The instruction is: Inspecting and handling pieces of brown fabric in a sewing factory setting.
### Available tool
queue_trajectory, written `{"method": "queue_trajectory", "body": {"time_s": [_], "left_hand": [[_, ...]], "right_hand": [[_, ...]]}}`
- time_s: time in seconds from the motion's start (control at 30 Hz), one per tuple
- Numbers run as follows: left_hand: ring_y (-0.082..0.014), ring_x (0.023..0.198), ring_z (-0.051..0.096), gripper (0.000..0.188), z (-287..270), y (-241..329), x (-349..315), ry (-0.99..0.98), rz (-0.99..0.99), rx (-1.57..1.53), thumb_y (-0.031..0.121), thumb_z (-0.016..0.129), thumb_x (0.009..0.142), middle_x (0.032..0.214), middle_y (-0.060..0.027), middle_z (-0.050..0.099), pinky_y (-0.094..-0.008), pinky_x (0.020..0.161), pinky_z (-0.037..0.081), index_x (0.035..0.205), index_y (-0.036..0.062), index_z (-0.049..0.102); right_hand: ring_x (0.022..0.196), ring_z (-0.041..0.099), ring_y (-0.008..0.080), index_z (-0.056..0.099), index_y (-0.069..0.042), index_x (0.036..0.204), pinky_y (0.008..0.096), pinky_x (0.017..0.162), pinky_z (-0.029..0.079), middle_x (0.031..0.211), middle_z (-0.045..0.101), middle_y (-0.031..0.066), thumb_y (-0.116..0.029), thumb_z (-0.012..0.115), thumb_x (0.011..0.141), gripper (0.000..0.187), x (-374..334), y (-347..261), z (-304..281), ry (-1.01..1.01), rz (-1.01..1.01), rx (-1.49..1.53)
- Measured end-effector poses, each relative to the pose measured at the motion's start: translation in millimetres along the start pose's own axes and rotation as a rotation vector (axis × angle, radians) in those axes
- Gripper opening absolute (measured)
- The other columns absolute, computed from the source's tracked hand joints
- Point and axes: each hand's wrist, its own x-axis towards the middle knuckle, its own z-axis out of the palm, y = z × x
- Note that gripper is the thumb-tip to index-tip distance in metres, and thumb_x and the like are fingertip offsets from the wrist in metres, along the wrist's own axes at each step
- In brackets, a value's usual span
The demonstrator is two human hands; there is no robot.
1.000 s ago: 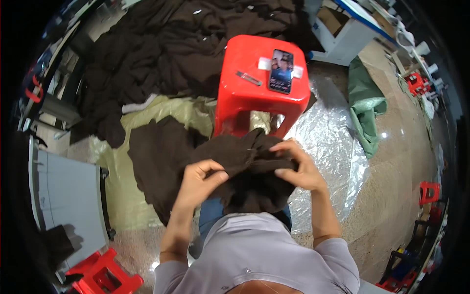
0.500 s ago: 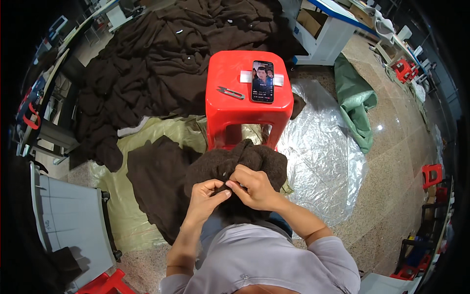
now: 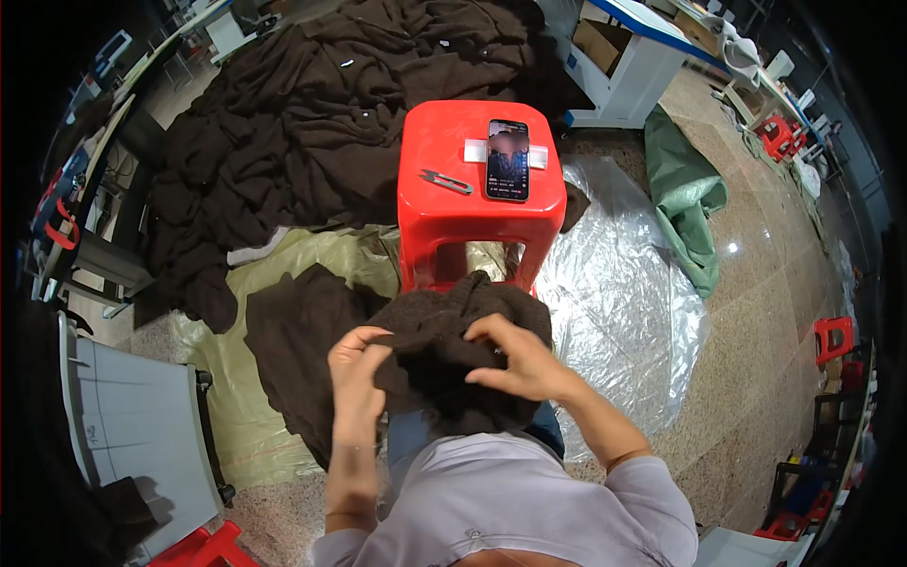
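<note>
A dark brown knitted garment (image 3: 444,326) lies bunched on my lap. My left hand (image 3: 357,370) pinches its left edge with the fingers curled into the fabric. My right hand (image 3: 515,359) grips the cloth near the middle, fingers bent over a fold. Just ahead of the garment stands a red plastic stool (image 3: 477,189). On its seat lie a black phone (image 3: 507,159) with a lit screen and a small pair of thread snips (image 3: 446,180).
A large heap of dark brown garments (image 3: 302,123) covers the floor at the upper left. Another brown piece (image 3: 298,331) lies on a yellowish sheet at my left. Clear plastic sheeting (image 3: 624,312) spreads to the right, beside a green bag (image 3: 690,203). A grey cart (image 3: 142,425) stands at the lower left.
My head has tilted, so the stool shifted toward the centre. My hands have come closer together on the garment and changed their grip on the folds.
</note>
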Motion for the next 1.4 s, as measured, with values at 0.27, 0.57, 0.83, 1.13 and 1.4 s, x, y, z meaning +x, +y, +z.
{"method": "queue_trajectory", "body": {"time_s": [0.27, 0.57, 0.83, 1.13, 1.4], "left_hand": [[-0.0184, 0.089, 0.067, 0.014, -9.6, 19.5, -10.6, -0.141, -0.124, -0.219, 0.005, 0.059, 0.091, 0.099, -0.0122, 0.069, -0.0302, 0.087, 0.053, 0.101, -0.0034, 0.062], [-0.0155, 0.091, 0.066, 0.012, 8.8, 20.2, -10.6, -0.127, 0.011, -0.191, 0.001, 0.060, 0.090, 0.100, -0.0108, 0.069, -0.0289, 0.085, 0.052, 0.100, -0.0041, 0.064], [-0.0099, 0.079, 0.061, 0.007, 41.0, -4.7, -17.7, -0.336, -0.030, 0.047, -0.005, 0.064, 0.085, 0.089, -0.0067, 0.067, -0.0227, 0.076, 0.048, 0.091, -0.0058, 0.068], [-0.0109, 0.079, 0.065, 0.010, 33.4, -10.3, -19.9, -0.287, -0.029, 0.013, -0.003, 0.068, 0.085, 0.088, -0.0082, 0.069, -0.0219, 0.074, 0.052, 0.094, -0.0052, 0.066], [-0.0109, 0.080, 0.065, 0.013, 19.2, -16.0, -18.4, -0.370, 0.069, 0.225, -0.010, 0.071, 0.080, 0.089, -0.0085, 0.068, -0.0221, 0.074, 0.053, 0.091, -0.0051, 0.066]], "right_hand": [[0.074, 0.062, 0.0111, 0.065, -0.001, 0.103, 0.0238, 0.068, 0.049, 0.082, 0.065, 0.0058, 0.009, 0.063, 0.077, 0.028, -24.0, 19.7, -40.2, 0.292, 0.057, -0.204], [0.076, 0.064, 0.0127, 0.064, 0.002, 0.099, 0.0225, 0.071, 0.051, 0.084, 0.066, 0.0078, 0.011, 0.062, 0.081, 0.020, -25.1, 13.0, -24.7, 0.540, 0.204, 0.292], [0.071, 0.065, 0.0256, 0.064, 0.001, 0.094, 0.0323, 0.058, 0.053, 0.088, 0.063, 0.0119, 0.008, 0.068, 0.071, 0.025, -3.6, -24.0, 29.3, 0.396, -0.576, -0.305], [0.068, 0.063, 0.0237, 0.064, 0.001, 0.090, 0.0304, 0.057, 0.052, 0.087, 0.060, 0.0108, 0.003, 0.069, 0.072, 0.019, 2.8, -19.2, 37.4, 0.393, -0.622, -0.393], [0.074, 0.061, 0.0276, 0.058, -0.001, 0.098, 0.0345, 0.071, 0.048, 0.081, 0.059, 0.0126, -0.003, 0.066, 0.078, 0.021, 17.1, -29.7, 3.4, -0.095, 0.008, 0.157]]}}
